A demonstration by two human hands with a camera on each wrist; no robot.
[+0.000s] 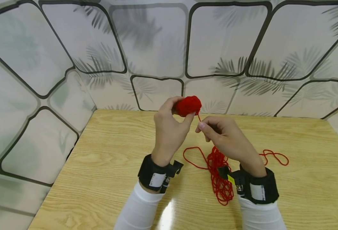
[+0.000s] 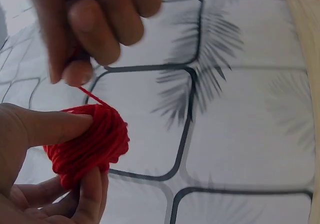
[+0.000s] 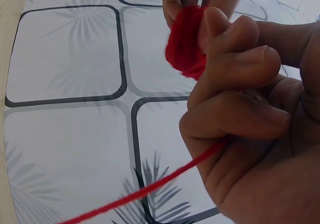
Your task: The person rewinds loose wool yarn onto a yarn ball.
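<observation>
A red ball of yarn [image 1: 189, 105] is gripped between the thumb and fingers of my left hand [image 1: 170, 129], raised above the table's far edge. In the left wrist view, the strands of the yarn ball [image 2: 95, 141] lie wound side by side. My right hand [image 1: 229, 137], just right of the ball, pinches the yarn strand [image 1: 199, 118] that runs from it. The right wrist view has the strand [image 3: 150, 188] passing through the curled fingers and trailing down to the left. Below the right hand, a loose heap of red yarn [image 1: 221, 182] lies on the table.
The wooden table [image 1: 105, 172] ends at a wall [image 1: 157, 41] with dark outlines and leaf patterns. One yarn loop [image 1: 278, 158] spreads right of the heap, another loop [image 1: 193, 158] to its left. Black camera straps [image 1: 261, 188] circle both wrists.
</observation>
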